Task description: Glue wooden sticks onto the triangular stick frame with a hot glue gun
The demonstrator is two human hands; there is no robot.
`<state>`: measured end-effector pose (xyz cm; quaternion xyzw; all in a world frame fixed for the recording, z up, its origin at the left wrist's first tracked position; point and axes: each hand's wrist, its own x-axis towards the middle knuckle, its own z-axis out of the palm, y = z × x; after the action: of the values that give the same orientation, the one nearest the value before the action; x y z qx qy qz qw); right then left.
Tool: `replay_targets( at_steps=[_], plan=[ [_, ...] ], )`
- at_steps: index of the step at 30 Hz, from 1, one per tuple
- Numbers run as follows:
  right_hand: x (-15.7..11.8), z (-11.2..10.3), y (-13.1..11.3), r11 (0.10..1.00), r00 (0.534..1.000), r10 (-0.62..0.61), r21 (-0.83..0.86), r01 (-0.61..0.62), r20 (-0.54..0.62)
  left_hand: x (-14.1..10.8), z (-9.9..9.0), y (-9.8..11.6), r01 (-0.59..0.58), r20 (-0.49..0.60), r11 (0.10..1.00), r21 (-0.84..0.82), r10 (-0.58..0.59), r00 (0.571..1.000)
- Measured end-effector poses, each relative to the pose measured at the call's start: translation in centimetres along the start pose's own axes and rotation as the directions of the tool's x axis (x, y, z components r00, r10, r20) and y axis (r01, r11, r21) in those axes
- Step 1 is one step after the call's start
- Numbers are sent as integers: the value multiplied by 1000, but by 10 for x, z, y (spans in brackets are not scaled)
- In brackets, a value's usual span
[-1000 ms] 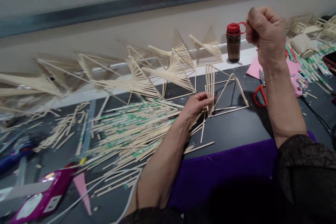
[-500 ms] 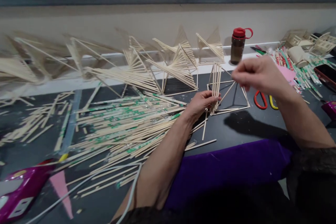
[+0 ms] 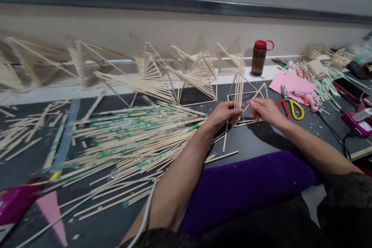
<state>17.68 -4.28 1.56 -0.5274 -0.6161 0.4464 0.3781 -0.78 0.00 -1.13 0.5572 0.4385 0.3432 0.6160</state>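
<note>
My left hand (image 3: 225,115) is closed round the lower part of several upright, parallel sticks on a wooden stick frame (image 3: 238,90). Just right of it, my right hand (image 3: 263,110) has its fingers pinched at a slanting stick of the same frame; whether it holds anything else is too small to tell. The frame stands on the dark table (image 3: 258,141), its base partly behind my hands. A big heap of loose sticks (image 3: 139,135), some in green-printed wrappers, lies left of my left hand.
Finished-looking stick structures (image 3: 193,75) line the wall. A red-capped bottle (image 3: 259,58) stands behind the frame. To the right lie red-and-yellow-handled pliers (image 3: 290,105), a pink glue gun (image 3: 308,99) and pink paper (image 3: 287,82). A white cable (image 3: 101,193) crosses the left front.
My right hand has come down and toward my left hand, onto the frame's slanting stick. My left hand keeps its grip. The view has shifted slightly, showing the glue gun.
</note>
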Motion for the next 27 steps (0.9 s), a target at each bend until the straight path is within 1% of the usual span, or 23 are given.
replay_targets(
  at_steps=[4, 6, 9, 11, 12, 13, 15, 16, 17, 18, 19, 20, 23, 25, 27],
  plan=[
    [0, 4, 8, 999, 998, 6, 50, -3, -55, 0, 2, -1, 12, 21, 1000, 28, -13, 1000],
    [-3, 4, 11, 1000, 997, -7, 15, 8, -71, 0, 3, -1, 3, 27, 1000, 29, -4, 1000],
    [-11, -5, 9, 993, 993, -88, -84, 82, -76, -1, 5, 1, -1, 12, 1000, 19, 1, 1000],
    [-18, -17, 2, 983, 978, -170, -94, 159, -122, -2, 5, 1, 7, 11, 1000, 12, -7, 1000],
    [-21, -25, -2, 976, 962, -214, -83, 202, -172, -2, 5, 2, 8, 15, 1000, 7, -8, 1000],
    [-24, -33, -6, 967, 934, -256, -73, 246, -248, -3, 5, 2, 7, 22, 1000, -2, -7, 1000],
    [-26, -50, -9, 949, 863, -306, -55, 311, -402, -5, 6, 3, 3, 21, 1000, -27, -2, 1000],
    [-27, -58, -8, 943, 830, -312, -43, 330, -462, -6, 7, 3, 3, 15, 999, -39, -2, 1000],
    [-26, -65, -6, 940, 808, -308, -30, 339, -502, -7, 7, 3, 7, 8, 999, -48, -6, 1000],
    [-25, -70, -2, 941, 797, -298, -20, 339, -525, -7, 8, 4, 14, 2, 999, -52, -14, 1000],
    [-23, -74, 2, 945, 798, -285, -14, 328, -531, -8, 9, 4, 21, -5, 998, -52, -21, 1000],
    [-21, -76, 7, 951, 809, -272, -15, 310, -521, -8, 10, 4, 26, -10, 998, -49, -27, 1000],
    [-14, -78, 21, 966, 875, -252, -53, 253, -413, -9, 14, 4, 31, -7, 999, -25, -31, 999],
    [-11, -76, 27, 961, 907, -271, -142, 237, -321, -9, 15, 2, 29, 5, 1000, -2, -29, 1000],
    [-10, -75, 30, 934, 921, -301, -273, 232, -246, -8, 15, 0, 29, 15, 999, 15, -29, 999]
  ],
)
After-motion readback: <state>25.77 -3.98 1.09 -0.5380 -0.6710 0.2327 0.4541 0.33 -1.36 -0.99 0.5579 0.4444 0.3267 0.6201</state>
